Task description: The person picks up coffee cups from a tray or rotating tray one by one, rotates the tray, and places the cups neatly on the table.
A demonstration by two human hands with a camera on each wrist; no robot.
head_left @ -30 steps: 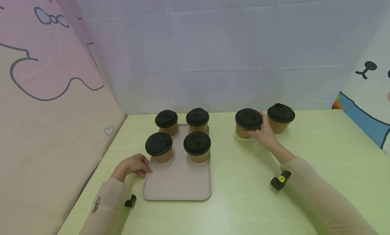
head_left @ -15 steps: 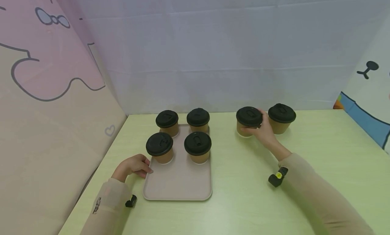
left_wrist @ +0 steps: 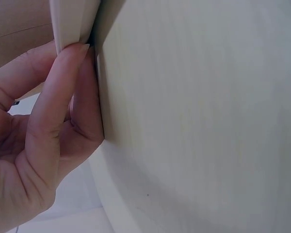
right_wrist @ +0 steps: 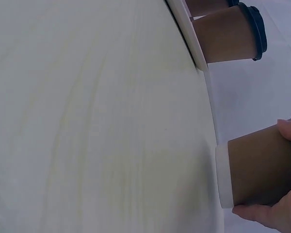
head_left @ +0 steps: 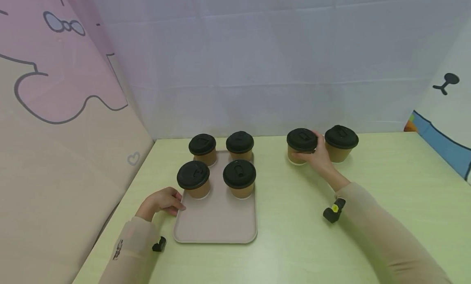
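Note:
In the head view, my right hand grips a brown paper cup with a black lid, right of the tray. The right wrist view has this cup at the right edge, fingers round its side; whether its base touches the table I cannot tell. My left hand pinches the left rim of a beige tray; in the left wrist view, the thumb and fingers meet at that rim. Several lidded cups, among them a front left cup and a front right cup, stand upright on the tray.
Another lidded cup stands just right of my right hand, at the back of the table. The pale yellow-green table runs back to a hanging white cloth. Printed side cloths border the left and right.
The cup in my right hand has shifted slightly up in the head view, with the hand moving along. My left hand stays on the tray rim, and the other cups keep their places.

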